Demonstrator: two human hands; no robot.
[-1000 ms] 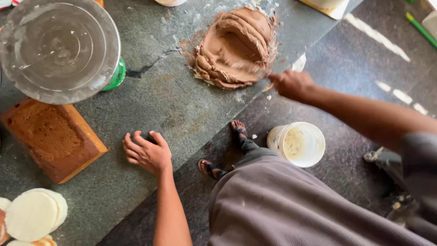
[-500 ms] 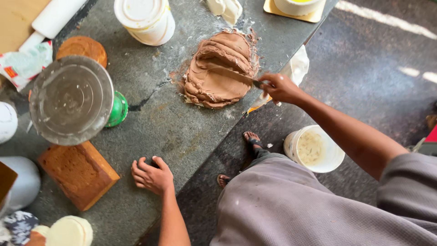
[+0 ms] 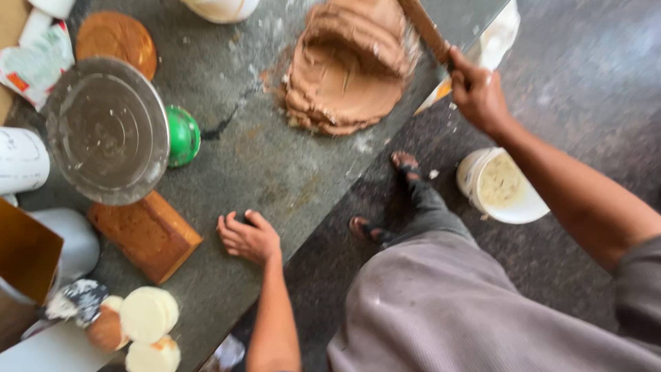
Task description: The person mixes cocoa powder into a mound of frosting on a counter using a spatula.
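Note:
A mound of brown paste (image 3: 351, 69) lies on the grey stone counter (image 3: 275, 172) near its far edge. My right hand (image 3: 476, 89) is closed around the handle of a long flat spatula (image 3: 423, 26), whose blade rests on the right side of the mound. My left hand (image 3: 249, 238) presses flat on the counter close to its front edge, fingers spread, holding nothing. A rectangular brown cake (image 3: 144, 235) lies just left of that hand.
A round metal turntable (image 3: 107, 131) on a green base (image 3: 182, 136) stands at left, a round brown cake (image 3: 116, 40) behind it. White discs (image 3: 148, 317) sit at the lower left. A white bucket (image 3: 501, 184) stands on the floor beside my sandalled feet (image 3: 406, 165).
The view has drawn closer and shifted. My right hand lifted the spatula from lying across the mound to its right upper side. My left hand stayed planted on the counter.

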